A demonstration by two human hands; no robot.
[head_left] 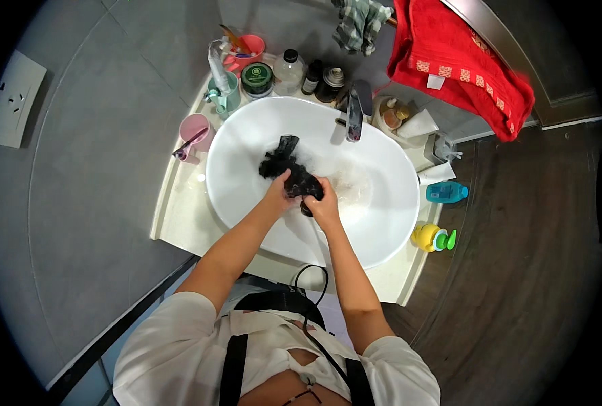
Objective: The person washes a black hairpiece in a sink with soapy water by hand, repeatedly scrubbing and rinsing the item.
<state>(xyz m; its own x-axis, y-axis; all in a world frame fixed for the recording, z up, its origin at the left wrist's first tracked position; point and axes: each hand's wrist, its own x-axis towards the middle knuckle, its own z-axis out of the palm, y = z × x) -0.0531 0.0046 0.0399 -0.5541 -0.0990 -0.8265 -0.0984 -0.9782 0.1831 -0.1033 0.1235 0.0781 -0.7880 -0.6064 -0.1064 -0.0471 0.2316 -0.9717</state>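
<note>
A wet, bunched black cloth (287, 167) is held over the white oval sink (243, 122); it may be a small garment, but its folds hide the shape. My left hand (278, 192) grips its near left side, fingers closed. On the right, my right hand (325, 207) has its fingers wrapped round the other end, and a bit of black fabric sticks out below the thumb. One end of the cloth hangs away from me, toward the sink's far left. Cloudy, sudsy water (352, 186) lies in the basin to the right of my hands.
The chrome faucet (356, 111) rises at the far rim. Jars and bottles, among them a green-lidded jar (257, 80), line the back; a pink cup (195, 128) stands left. At right are a blue bottle (446, 192) and a yellow pump bottle (426, 237). A red towel (450, 61) hangs beyond.
</note>
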